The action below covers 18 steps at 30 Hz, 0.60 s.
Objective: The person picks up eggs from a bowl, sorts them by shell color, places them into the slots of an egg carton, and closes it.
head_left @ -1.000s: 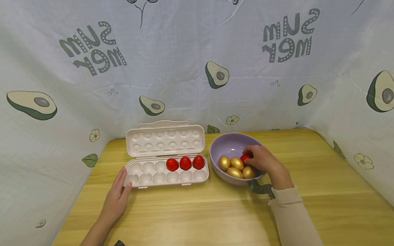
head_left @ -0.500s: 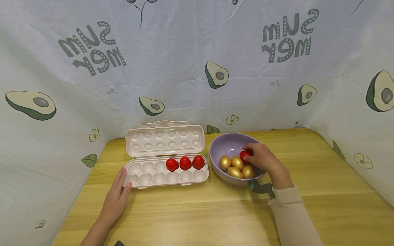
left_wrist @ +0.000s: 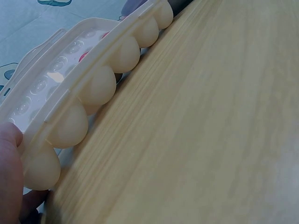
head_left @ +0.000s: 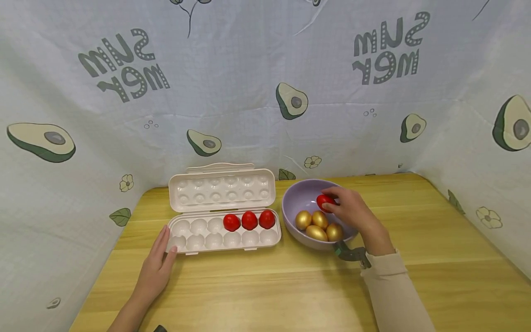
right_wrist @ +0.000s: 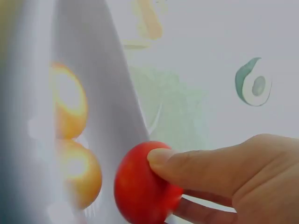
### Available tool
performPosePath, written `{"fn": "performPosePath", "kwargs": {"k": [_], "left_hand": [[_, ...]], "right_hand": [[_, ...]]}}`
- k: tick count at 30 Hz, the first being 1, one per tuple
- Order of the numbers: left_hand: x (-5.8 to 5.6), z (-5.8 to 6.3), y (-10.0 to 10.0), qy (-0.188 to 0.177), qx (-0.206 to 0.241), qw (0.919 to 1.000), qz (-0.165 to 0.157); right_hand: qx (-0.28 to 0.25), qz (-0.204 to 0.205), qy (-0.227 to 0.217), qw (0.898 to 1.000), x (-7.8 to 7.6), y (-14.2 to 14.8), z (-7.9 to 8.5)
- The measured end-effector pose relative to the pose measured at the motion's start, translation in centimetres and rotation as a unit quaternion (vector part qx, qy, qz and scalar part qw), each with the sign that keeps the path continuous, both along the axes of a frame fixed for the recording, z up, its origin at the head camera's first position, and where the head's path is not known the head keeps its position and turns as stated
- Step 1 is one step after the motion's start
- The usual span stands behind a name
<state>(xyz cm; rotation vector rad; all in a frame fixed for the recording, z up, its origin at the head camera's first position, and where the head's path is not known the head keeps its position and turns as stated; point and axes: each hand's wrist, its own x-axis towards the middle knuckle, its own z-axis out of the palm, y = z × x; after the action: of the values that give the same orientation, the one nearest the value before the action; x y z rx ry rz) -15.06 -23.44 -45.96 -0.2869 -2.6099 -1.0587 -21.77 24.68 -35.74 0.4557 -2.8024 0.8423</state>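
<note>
My right hand (head_left: pixel 350 210) pinches a red egg (right_wrist: pixel 142 184) between thumb and fingers, inside the near-right part of a purple bowl (head_left: pixel 304 191). Several golden eggs (head_left: pixel 316 233) lie in the bowl below it. To the left stands a white plastic egg box (head_left: pixel 224 214) with its lid (head_left: pixel 221 186) folded back. Three red eggs (head_left: pixel 250 220) sit in the right-hand cups of its back row. My left hand (head_left: pixel 155 263) rests against the box's left end, fingers fairly straight and thumb (left_wrist: pixel 10 134) by the front corner.
The wooden table (head_left: pixel 257 290) carries the box and bowl side by side near its back edge. Behind and on both sides hangs a cloth (head_left: pixel 249 124) printed with avocados. A dark wrist mount (head_left: pixel 350 252) sits under my right wrist, close to the bowl's rim.
The red egg has come up off the golden eggs and moved slightly back and left in my right hand. The left hand and the egg box stay in place.
</note>
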Motion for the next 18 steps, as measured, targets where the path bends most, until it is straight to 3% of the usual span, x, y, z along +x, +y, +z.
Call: {"fn": "performPosePath", "kwargs": {"k": [12,18], "left_hand": [[0.0,-0.1,0.0,0.001,0.003,1.0,-0.003],[0.0,-0.1,0.0,-0.002,0.001,1.0,-0.001]], "right_hand": [[-0.047,0.021,0.029,0.998,0.1,-1.1,0.6],[-0.038,0.025,0.048,0.998,0.2,-2.0,0.7]]}}
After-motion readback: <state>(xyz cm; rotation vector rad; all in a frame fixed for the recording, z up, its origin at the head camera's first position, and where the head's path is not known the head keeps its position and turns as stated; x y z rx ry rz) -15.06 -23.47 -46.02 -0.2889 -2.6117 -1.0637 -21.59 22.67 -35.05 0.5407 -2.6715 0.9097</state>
